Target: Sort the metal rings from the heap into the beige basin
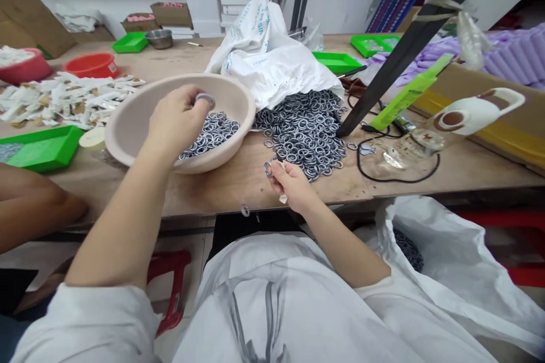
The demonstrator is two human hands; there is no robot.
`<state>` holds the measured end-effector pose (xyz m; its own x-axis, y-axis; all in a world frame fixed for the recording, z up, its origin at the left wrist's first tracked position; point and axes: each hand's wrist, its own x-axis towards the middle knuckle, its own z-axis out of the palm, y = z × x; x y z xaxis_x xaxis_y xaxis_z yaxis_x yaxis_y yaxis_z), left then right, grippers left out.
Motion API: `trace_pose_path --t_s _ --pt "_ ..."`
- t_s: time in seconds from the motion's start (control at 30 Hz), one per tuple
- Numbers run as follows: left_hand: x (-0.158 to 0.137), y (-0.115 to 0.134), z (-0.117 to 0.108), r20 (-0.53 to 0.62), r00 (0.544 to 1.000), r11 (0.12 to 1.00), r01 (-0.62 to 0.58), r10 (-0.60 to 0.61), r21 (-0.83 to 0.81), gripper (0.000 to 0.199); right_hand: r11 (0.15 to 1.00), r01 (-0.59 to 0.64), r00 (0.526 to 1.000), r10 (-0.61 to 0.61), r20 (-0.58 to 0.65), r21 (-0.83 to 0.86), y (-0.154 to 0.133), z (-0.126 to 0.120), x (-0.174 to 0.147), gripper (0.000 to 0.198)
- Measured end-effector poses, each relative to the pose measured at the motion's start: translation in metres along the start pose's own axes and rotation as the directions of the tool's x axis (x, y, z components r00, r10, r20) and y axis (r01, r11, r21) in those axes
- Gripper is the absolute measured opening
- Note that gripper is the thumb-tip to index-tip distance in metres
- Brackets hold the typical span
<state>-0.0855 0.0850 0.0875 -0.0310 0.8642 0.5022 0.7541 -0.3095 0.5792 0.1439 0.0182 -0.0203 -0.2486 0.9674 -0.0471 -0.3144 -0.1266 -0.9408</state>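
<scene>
Over the beige basin [123,119], my left hand [176,119] is closed, with a grey ring [206,98] at its fingertips. Loose grey rings [215,133] lie in the basin below it. My right hand [293,182] is closed at the table's front edge, beside a heap of grey rings [304,130]. A single ring [268,169] shows at its fingertips. Something with a dark tip and a small white end also pokes out of that fist; its kind is unclear. A blurred ring [244,210] appears just past the table edge.
A white sack [272,62] lies open behind the heap. At right stand a slanted dark post [395,39] and a clear bottle [409,144] with a white lid. White strips [68,96] and a green tray [42,147] are left, near another person's arm [34,204].
</scene>
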Motion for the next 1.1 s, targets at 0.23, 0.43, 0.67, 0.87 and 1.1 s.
trace_pose_path --t_s 0.23,0.43,0.67,0.87,1.1 --pt "0.006 -0.041 0.007 0.222 0.974 0.927 -0.05 -0.036 0.371 0.028 0.996 -0.072 0.996 0.074 -0.05 0.054 0.011 -0.006 0.005 0.058" --pt "-0.06 0.023 0.014 0.074 0.923 0.915 -0.384 0.378 0.121 0.022 0.986 -0.097 0.995 0.099 -0.007 0.134 0.008 -0.004 0.004 0.055" --pt "-0.121 0.031 0.059 0.332 0.864 0.926 -0.361 0.378 -0.114 0.033 0.988 -0.034 0.997 0.022 0.076 0.151 0.005 0.006 -0.009 0.046" --pt "-0.117 0.027 0.042 0.233 0.875 0.905 -0.408 0.425 -0.118 0.032 0.992 -0.033 0.987 0.012 0.162 0.125 0.005 -0.001 -0.015 0.035" --pt "-0.1 0.031 0.012 0.117 0.971 0.946 -0.167 0.206 -0.278 0.037 0.985 0.173 0.985 -0.173 0.025 -0.008 -0.016 0.004 -0.01 0.04"
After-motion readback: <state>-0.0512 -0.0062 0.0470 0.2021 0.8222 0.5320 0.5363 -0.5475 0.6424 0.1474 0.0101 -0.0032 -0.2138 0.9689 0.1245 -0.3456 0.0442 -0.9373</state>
